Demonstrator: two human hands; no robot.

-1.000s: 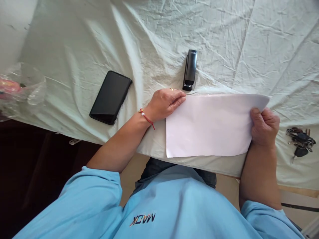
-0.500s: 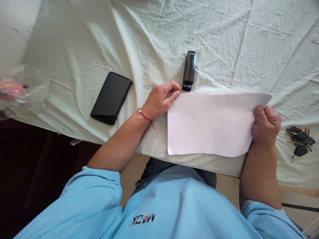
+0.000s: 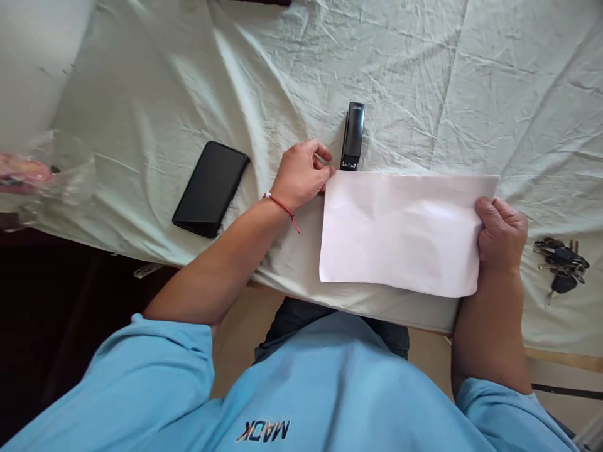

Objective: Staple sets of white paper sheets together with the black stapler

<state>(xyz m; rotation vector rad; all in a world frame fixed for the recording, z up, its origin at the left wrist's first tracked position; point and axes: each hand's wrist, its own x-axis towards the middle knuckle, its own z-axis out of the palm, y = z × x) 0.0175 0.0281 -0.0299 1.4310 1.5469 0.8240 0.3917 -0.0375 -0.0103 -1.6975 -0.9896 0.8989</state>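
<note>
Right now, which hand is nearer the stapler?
Left. The left hand is just left of the near end of the stapler, at a corner of the paper; the right hand grips the paper's right side, farther off to the stapler's right.

Black phone [image 3: 210, 188], key bunch [image 3: 564, 258], clear plastic [image 3: 70, 166] on pale cloth [image 3: 405, 81].

Blue shirt [image 3: 377, 389]: upside-down "MADK"; stapler [image 3: 354, 133] marking illegible.
</note>
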